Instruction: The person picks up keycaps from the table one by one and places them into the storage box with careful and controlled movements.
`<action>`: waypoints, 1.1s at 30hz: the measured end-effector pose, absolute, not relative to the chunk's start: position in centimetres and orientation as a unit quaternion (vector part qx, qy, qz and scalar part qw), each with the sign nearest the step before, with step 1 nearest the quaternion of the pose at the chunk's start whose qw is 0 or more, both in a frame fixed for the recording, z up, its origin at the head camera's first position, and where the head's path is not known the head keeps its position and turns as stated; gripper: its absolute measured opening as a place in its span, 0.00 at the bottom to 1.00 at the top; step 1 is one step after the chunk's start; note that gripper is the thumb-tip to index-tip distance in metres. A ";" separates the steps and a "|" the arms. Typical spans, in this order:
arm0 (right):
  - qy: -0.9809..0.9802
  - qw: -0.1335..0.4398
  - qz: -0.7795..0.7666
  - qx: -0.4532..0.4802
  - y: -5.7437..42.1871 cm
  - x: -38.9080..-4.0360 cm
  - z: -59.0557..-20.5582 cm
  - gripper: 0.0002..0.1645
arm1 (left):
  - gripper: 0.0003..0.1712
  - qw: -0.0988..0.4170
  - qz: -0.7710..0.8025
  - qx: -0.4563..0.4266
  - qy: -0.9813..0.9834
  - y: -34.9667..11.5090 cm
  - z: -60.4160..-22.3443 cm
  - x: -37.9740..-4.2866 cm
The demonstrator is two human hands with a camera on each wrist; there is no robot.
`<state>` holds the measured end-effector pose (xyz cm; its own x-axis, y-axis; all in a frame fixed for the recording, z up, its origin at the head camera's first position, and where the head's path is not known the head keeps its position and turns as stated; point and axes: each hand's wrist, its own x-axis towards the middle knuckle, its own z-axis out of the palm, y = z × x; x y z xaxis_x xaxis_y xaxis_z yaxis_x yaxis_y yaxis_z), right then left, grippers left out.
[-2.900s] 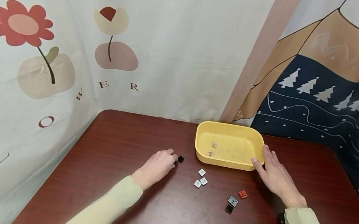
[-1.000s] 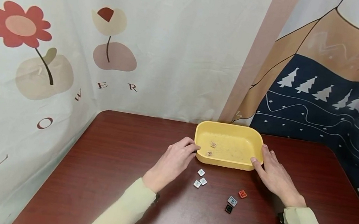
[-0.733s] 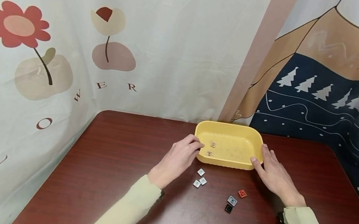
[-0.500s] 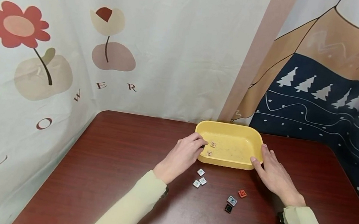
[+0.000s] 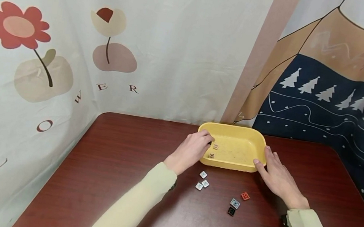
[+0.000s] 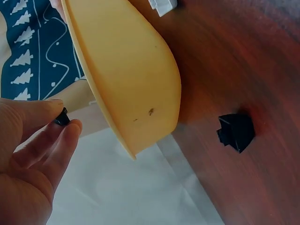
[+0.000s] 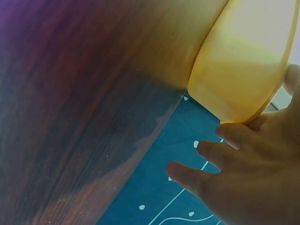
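The dark red table (image 5: 120,159) is the largest thing, and on it, toward one o'clock, stands the yellow basin (image 5: 240,167). At four o'clock of the basin, the right hand (image 5: 278,180) touches it with straight, spread fingers and grips nothing. At nine o'clock, the left hand (image 5: 190,149) is over the rim; its thumb and fingertips are closed together in a pinch, holding a small black piece (image 6: 62,117) above the table. Two tan pieces (image 5: 215,147) lie inside the basin, near the left hand. Three white pieces (image 5: 205,183) lie on the table at seven o'clock, one red piece (image 5: 245,196) at five.
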<state>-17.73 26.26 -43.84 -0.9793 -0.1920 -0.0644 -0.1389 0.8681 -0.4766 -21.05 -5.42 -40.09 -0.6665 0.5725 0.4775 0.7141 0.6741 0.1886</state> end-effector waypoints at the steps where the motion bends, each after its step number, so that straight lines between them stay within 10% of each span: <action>1: 0.965 0.055 -0.242 -0.086 26.3 -17.7 -43.8 0.55 | 0.10 0.192 -0.180 -0.356 -0.897 -5.3 -40.1 -21.2; 33: 0.966 0.045 -0.240 -0.089 26.3 -17.8 -44.0 0.55 | 0.10 0.076 -0.049 -0.282 -0.955 -1.5 -41.1 -24.6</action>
<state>-17.80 26.30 -44.05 -0.9802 -0.1930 -0.0439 -0.1500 0.8694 -0.4709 -24.58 -1.52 -41.12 -0.8294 0.5310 0.1736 0.5461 0.8362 0.0513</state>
